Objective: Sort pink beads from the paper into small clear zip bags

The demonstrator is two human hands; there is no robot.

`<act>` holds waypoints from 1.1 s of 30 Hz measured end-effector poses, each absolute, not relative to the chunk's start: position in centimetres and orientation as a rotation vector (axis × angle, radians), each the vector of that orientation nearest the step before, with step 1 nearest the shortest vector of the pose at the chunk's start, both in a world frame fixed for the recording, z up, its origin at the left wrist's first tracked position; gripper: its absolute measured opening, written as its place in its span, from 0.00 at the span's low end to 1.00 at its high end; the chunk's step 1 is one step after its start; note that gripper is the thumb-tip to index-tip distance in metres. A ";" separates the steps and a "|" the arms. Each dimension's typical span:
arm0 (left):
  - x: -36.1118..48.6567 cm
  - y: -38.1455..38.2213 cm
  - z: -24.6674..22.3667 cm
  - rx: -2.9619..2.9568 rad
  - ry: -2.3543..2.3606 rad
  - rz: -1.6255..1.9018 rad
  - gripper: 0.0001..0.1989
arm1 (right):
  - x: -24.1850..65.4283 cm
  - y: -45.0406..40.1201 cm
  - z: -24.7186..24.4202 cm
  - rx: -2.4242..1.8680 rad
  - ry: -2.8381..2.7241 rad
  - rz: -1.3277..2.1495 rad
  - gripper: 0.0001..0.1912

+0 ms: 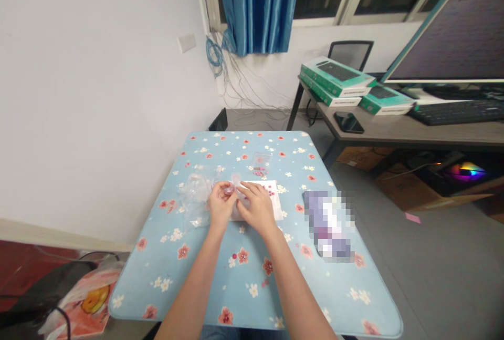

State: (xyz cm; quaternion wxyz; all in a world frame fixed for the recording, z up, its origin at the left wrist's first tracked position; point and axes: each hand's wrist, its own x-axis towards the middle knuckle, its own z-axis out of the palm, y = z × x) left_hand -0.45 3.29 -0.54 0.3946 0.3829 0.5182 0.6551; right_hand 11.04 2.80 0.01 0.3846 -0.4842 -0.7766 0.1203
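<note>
Entry: a left hand (221,207) and a right hand (256,209), bare, are held close together, with the fingertips almost meeting. The left fingers (219,190) are narrowly closed on a small pink piece (228,190). The right fingers (247,188) are curled narrowly toward the same piece and are seen just beside it; whether it is gripped by them cannot be told. A small transparent tab (235,179) is seen standing just beyond the fingertips, its attachment unresolved. Directly under the right fingers lies a white card (274,204), dotted with pink beads along its far part. A crumpled transparent bag (196,196) is placed just left of the left fingers, touching the left hand. A small transparent pouch (262,162), with pink beads inside or beneath it, lies just beyond the fingers. All of these are borne by a blue floral table cover (220,283), which extends under both forearms. A pixelated packet (328,227) lies on the cover, right of the right fingers and well apart from them. Far beyond the fingers, to the right, a desk (394,131) is stocked with green boxes (336,77), a phone (348,122), a keyboard (457,113) and a monitor (444,30). A blue curtain (258,3) hangs at the window, far beyond the fingers.
</note>
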 end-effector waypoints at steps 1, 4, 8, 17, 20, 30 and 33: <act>-0.5 3.3 -0.5 0.962 1.311 1.663 0.14 | 11.0 2.8 0.0 -1.227 -2.004 0.307 0.17; -0.6 3.3 -0.5 0.931 1.268 1.663 0.15 | 11.0 2.9 -0.3 -1.224 -1.995 0.315 0.17; -0.7 3.4 -0.5 0.838 1.168 1.629 0.15 | 11.1 3.2 -0.7 -1.250 -1.868 0.401 0.14; -1.3 3.5 0.0 0.738 1.214 1.603 0.14 | 11.8 3.9 -0.3 -1.152 -1.198 1.054 0.08; -1.5 3.6 -0.1 0.713 1.217 1.609 0.15 | 12.0 4.2 -0.3 -1.085 -0.951 1.235 0.05; -1.4 3.5 0.2 0.774 1.109 1.655 0.14 | 11.5 4.3 -0.1 -1.014 -0.623 1.486 0.10; -1.4 3.4 0.4 0.779 1.030 1.646 0.13 | 11.1 4.2 0.0 -1.013 -0.633 1.491 0.11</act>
